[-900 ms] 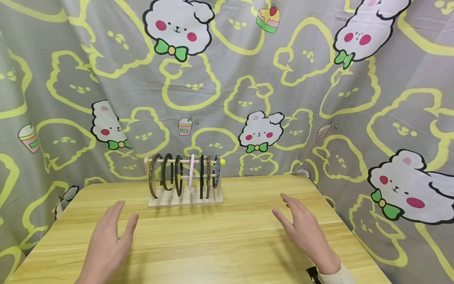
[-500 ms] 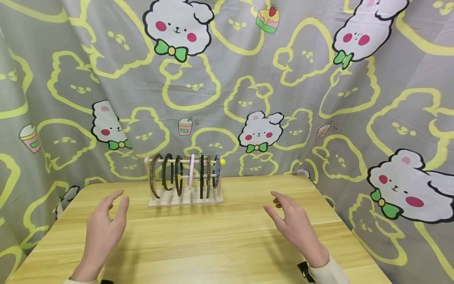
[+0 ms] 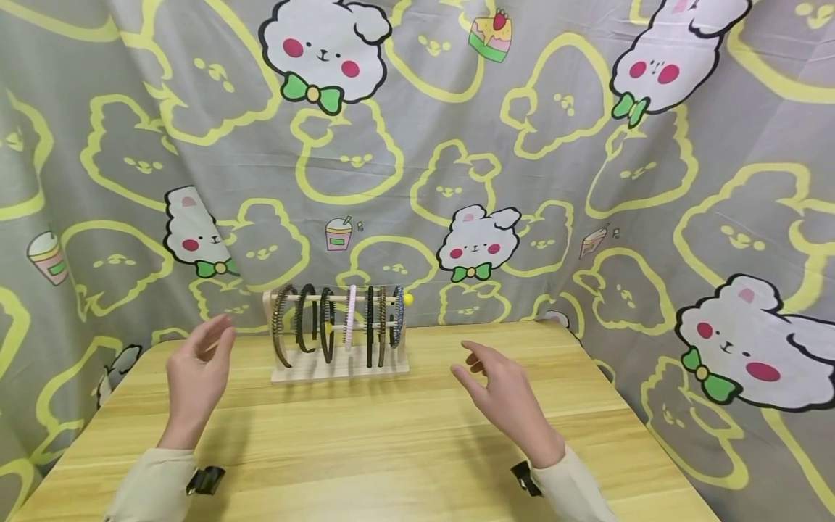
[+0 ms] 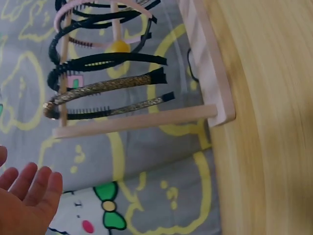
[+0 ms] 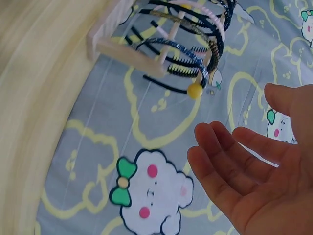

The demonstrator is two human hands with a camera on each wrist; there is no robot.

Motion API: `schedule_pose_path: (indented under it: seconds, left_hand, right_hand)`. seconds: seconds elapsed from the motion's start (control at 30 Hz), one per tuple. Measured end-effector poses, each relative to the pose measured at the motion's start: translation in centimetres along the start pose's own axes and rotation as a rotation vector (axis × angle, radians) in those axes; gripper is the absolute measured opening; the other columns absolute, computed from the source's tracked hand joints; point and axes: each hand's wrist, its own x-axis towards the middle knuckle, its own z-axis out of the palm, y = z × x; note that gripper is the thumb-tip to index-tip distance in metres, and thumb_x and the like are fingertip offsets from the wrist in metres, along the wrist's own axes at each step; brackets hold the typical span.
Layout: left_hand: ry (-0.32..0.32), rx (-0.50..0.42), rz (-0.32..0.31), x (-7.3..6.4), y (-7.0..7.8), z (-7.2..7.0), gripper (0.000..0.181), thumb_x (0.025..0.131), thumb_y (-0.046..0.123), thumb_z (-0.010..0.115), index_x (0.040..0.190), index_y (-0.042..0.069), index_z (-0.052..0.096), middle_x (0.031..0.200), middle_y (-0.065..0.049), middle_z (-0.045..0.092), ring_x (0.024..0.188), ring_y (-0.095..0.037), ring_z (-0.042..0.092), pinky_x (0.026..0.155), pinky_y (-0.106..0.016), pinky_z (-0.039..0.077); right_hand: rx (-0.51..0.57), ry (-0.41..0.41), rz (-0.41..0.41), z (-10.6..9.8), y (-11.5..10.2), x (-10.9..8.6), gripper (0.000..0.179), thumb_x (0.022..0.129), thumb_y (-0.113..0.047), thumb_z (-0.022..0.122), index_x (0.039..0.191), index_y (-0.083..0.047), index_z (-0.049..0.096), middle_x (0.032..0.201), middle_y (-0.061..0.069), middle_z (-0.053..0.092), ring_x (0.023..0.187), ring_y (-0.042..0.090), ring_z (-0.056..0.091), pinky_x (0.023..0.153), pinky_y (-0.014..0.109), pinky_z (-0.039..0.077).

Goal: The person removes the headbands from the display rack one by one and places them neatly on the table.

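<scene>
A pale wooden rack (image 3: 339,373), hung with slim, mostly dark headbands (image 3: 370,326), is set near the back of the yellow wood-grain desk (image 3: 365,449). Nothing is held by left hand (image 3: 198,377) or right hand (image 3: 512,399), fingers loosely bent. Light, stiff handling is expected, end panels (image 4: 137,121) best gripped.

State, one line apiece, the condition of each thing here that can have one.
Rack: upright on the table.
Pink headband: hanging on the rack.
Blue headband: hanging near the yellow knob.
Curtain: hanging, lightly creased.
Left grip: holding nothing, apart from the rack.
Right grip: holding nothing, apart from the rack.
</scene>
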Motion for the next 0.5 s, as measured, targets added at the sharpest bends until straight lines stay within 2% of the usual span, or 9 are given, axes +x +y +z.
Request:
schedule_pose_path:
  seconds: [0.17,0.5]
  left_hand:
    - [0.008,-0.086,-0.052,1.2,-0.6,1.4,0.037,0.095,0.031,0.064,0.13,0.017,0.062,0.122,0.002,0.068,0.103,0.008,0.058,0.087,-0.008,0.046]
    - [-0.046,-0.165,-0.095,4.0,-1.8,3.7,0.039,0.096,0.03,0.064,0.132,0.016,0.061,0.132,-0.002,0.062,0.115,0.0,0.056,0.105,-0.033,0.046]
  right_hand:
    - [0.066,-0.009,0.005,0.8,-1.3,1.5,0.043,0.094,-0.043,0.064,0.129,-0.02,0.059,0.1,-0.007,0.068,0.089,0.008,0.064,0.075,0.029,0.055]
    - [0.181,0.0,0.009,3.0,-3.2,4.2,0.044,0.095,-0.039,0.064,0.131,-0.015,0.056,0.098,-0.002,0.067,0.088,0.012,0.066,0.078,0.029,0.058]
